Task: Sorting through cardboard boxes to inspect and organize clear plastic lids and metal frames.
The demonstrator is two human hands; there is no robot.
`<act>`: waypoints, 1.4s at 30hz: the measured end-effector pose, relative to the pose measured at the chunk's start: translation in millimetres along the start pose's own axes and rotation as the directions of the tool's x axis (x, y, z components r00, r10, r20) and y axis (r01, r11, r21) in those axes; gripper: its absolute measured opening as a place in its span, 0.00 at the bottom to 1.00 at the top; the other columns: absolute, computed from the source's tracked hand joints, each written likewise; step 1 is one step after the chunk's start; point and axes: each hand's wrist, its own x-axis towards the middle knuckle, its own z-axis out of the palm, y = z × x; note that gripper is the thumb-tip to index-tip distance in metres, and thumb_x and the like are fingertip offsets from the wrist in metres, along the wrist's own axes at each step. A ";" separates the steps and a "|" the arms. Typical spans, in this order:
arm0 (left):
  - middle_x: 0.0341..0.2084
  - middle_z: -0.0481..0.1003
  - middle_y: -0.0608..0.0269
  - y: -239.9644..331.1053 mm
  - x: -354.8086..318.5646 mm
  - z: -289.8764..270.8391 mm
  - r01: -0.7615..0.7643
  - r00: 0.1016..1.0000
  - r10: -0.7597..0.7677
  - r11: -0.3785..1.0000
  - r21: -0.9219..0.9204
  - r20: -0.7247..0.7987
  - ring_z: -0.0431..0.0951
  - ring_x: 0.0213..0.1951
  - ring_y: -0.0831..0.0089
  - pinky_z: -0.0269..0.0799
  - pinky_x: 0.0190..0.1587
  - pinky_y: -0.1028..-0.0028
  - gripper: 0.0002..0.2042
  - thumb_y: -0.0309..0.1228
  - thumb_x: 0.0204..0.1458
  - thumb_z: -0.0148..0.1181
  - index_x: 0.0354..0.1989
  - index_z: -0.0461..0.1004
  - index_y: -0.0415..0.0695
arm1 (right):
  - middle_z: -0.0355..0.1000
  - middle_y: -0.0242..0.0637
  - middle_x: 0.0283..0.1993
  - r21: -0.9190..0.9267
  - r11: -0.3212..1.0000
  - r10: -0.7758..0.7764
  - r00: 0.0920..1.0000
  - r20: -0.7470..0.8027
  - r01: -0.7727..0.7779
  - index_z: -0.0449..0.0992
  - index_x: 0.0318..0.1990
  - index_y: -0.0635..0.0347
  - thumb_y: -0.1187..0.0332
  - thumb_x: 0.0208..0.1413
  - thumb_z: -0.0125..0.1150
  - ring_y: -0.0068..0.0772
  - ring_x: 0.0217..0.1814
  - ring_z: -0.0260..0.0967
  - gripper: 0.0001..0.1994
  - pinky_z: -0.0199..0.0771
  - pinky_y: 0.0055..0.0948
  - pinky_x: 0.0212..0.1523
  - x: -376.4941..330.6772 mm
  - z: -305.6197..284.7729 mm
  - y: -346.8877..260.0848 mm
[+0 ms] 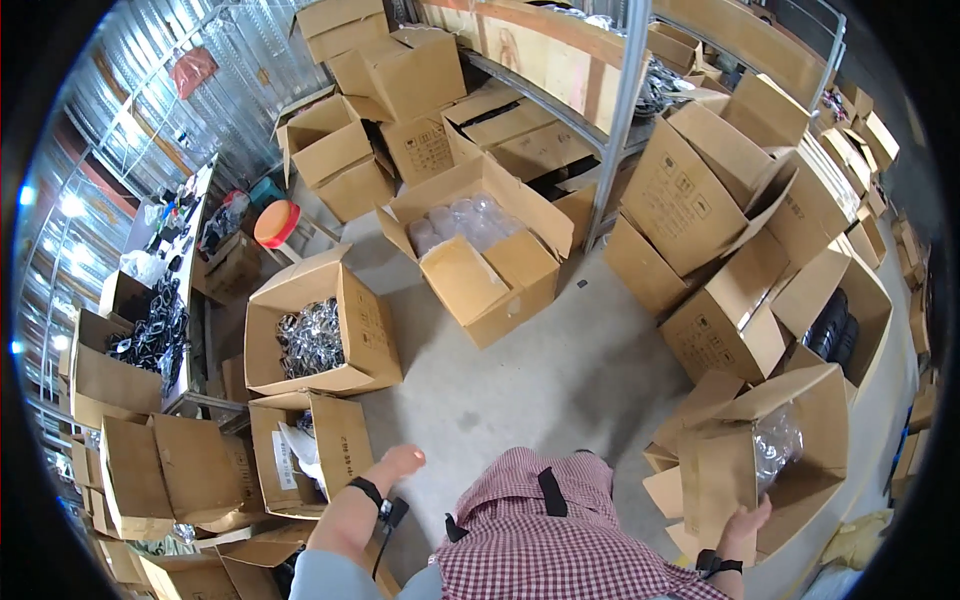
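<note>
My left hand (403, 460) hangs over the floor, to the right of a cardboard box (343, 450) with white and dark contents. Its fingers look curled together, with nothing seen in them. At the lower right my right hand (746, 520) is at the near side of an open cardboard box (715, 465). Its fingers look apart and extended, and no held thing shows. Just beyond its fingertips, clear plastic pieces (778, 445) are visible inside that box; whether the fingers touch them I cannot tell.
Ahead stands an open box of clear plastic cups or containers (470, 222). A box of shiny tangled parts (312, 340) is at left, beside a bench with black parts (155, 330). Stacked boxes (690, 200) line the right. An orange stool (277, 223) and metal shelf post (622, 120) stand farther back.
</note>
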 end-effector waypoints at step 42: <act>0.63 0.58 0.41 151.9 426.3 -300.3 -0.342 0.938 0.184 0.326 -0.881 -0.295 0.68 0.61 0.55 0.67 0.59 0.65 0.26 0.31 0.56 0.60 0.63 0.62 0.42 | 0.70 0.39 0.49 0.528 0.849 -0.504 -0.294 0.812 0.001 0.69 0.49 0.60 0.70 0.51 0.63 0.32 0.48 0.70 0.17 0.70 0.30 0.50 -210.2 578.5 -704.6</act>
